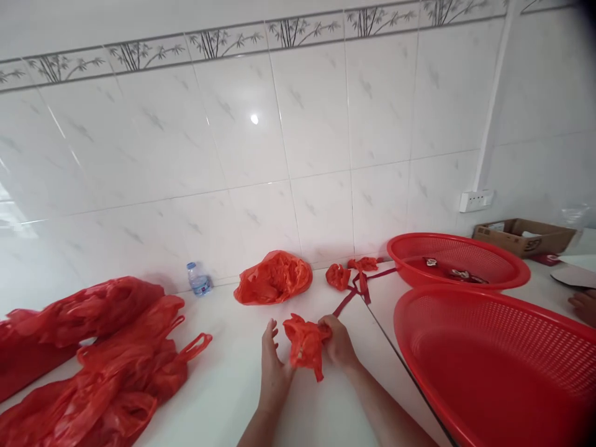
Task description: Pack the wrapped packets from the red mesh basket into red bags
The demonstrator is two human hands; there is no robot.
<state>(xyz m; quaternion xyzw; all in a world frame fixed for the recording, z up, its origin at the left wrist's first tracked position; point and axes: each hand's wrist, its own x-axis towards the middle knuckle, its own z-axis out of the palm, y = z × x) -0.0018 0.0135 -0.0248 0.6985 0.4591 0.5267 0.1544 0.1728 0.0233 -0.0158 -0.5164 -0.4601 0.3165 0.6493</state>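
Observation:
A small crumpled red plastic bag [305, 344] sits between my hands over the white counter [223, 385]. My right hand [339, 341] is closed, gripping the bag's right side. My left hand [272, 360] has its fingers stretched upward and apart, its palm against the bag's left lower edge. A red ribbon [356, 292] runs from near my right hand toward two small red bundles [338, 276] by the wall.
Piled red plastic bags [102, 360] lie at left. A crumpled red bag [274, 277] and a small water bottle [198, 279] sit by the tiled wall. Two red mesh baskets [498, 347] stand at right, a cardboard box [524, 236] behind. Another person's hand [584, 305] shows at the right edge.

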